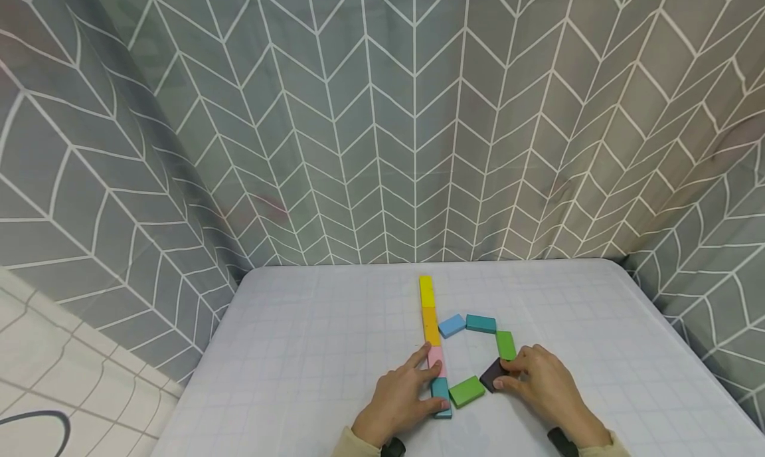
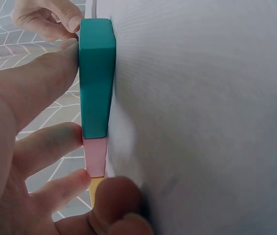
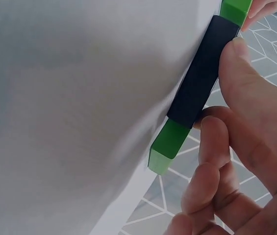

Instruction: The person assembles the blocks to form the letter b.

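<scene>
A straight column of rectangular blocks runs away from me: a teal block, a pink block and two yellow ones. My left hand rests along it with fingers spread, the thumb at the teal block and fingertips by the pink one. To the right, my right hand pinches a black block between thumb and index finger. The black block sits between a near green block and a far green block. In the right wrist view, the thumb tip lies on the black block's edge.
A second teal block and a blue block continue the curve back toward the column's yellow block. The far yellow block tops the column. A white table lies beneath, with a patterned grey curtain behind it.
</scene>
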`<state>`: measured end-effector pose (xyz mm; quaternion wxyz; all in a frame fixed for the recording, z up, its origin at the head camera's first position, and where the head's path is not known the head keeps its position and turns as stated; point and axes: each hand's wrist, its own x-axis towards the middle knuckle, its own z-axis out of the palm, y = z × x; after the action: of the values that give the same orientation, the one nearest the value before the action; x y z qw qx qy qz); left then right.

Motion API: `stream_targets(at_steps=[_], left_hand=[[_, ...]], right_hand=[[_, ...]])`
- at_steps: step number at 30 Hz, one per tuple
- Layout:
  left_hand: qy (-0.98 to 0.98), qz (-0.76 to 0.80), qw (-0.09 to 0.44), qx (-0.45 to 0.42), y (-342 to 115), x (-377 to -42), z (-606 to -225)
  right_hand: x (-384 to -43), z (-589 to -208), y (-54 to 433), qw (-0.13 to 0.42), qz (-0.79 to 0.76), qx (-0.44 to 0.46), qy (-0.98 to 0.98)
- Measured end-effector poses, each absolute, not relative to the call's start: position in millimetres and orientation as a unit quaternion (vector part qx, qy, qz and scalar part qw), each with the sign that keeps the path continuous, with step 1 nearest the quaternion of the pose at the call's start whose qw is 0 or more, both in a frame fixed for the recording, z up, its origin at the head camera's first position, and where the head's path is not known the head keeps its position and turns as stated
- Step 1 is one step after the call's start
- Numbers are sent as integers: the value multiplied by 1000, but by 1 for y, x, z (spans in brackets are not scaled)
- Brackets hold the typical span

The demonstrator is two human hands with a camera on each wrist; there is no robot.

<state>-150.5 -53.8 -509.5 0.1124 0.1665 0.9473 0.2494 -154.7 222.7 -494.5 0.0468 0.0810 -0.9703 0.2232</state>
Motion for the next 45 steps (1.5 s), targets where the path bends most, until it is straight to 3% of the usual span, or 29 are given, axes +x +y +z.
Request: stream_targets(at_steps=[9,19,25,33,45], left_hand=[[948,250,112,164,-53,-151,-511],[947,250,109,168,-53,-150,-510],[947,252,109,166,-54,-150,-509],[949,245,111,163,-53,-151,-510],[950,245,111,162,-53,-150,-509]], right_hand=[[-154,-497,222,88,214,97,-968],[-156,-493,226,73,210,99,-970],[-156,-491,228,125,235,167,-949],[-157,-493,221,37,269,269,-924],[-160,-497,216,-4,274,289,-917]])
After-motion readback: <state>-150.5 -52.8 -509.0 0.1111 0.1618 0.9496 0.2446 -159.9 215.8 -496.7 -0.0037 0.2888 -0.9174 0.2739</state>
